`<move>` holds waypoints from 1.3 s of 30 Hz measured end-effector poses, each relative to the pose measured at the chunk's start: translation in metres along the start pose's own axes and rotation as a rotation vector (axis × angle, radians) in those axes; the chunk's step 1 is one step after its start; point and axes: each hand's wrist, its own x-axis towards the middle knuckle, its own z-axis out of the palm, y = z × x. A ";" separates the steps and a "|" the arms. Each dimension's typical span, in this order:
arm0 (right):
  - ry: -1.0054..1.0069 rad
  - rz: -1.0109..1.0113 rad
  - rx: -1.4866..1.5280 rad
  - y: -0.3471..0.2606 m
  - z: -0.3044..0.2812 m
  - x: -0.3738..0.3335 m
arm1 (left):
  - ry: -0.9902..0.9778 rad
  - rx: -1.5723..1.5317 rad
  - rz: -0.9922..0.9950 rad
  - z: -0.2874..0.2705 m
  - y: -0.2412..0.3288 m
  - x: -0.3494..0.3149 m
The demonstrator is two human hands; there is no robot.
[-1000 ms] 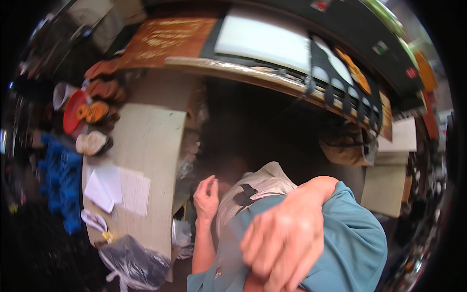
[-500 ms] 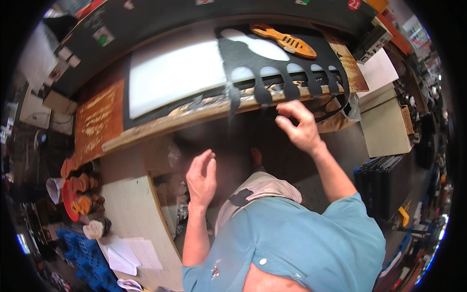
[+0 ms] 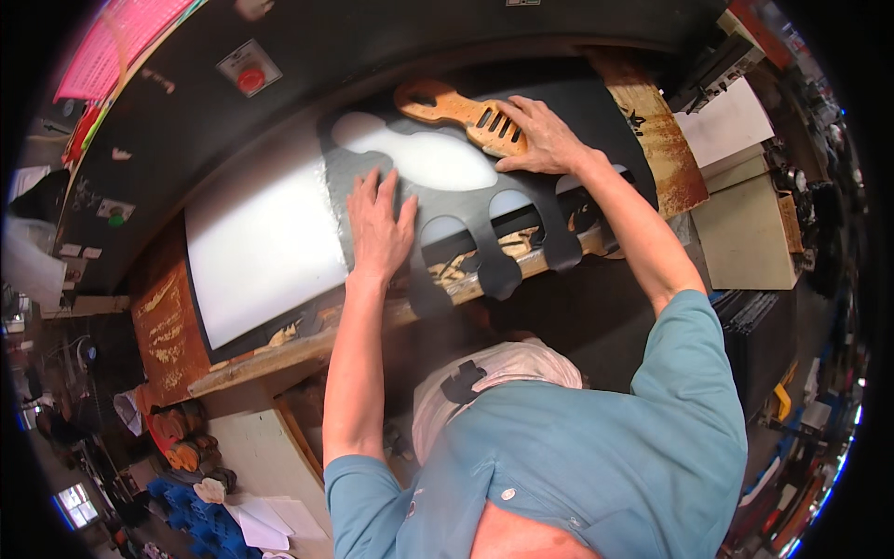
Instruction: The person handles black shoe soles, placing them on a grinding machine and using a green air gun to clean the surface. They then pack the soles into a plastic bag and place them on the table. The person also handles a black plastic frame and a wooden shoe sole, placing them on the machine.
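An orange sole-shaped cutting die (image 3: pixel 456 109) with slots lies at the far side of a dark sheet (image 3: pixel 410 158). My right hand (image 3: pixel 549 140) has its fingers and thumb around the die's right end. Flat on the sheet rests my left hand (image 3: pixel 380 224), fingers spread, nothing in it. Between my hands a sole-shaped hole in the sheet shows white beneath. Along the near edge the sheet has rounded cut-outs, and its strips hang over the table's wooden front edge (image 3: pixel 372 321). Left of the sheet, a white board (image 3: pixel 265 238) is bare.
A dark machine beam (image 3: pixel 326 56) with a red button (image 3: pixel 250 81) spans the far side. Pale scraps (image 3: pixel 517 244) lie along the table's front. At right stand a cream cabinet (image 3: pixel 745 233) and dark stacked sheets (image 3: pixel 754 345). Papers (image 3: pixel 265 522) lie on a lower-left surface.
Both hands have reached forward from above my lap onto the table. The right has taken hold of the die; the left has landed on the sheet. The sheet and die have shifted left and nearer.
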 end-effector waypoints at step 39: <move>0.452 0.457 0.326 0.151 -0.023 -0.143 | 0.324 0.333 -0.428 0.026 -0.010 -0.007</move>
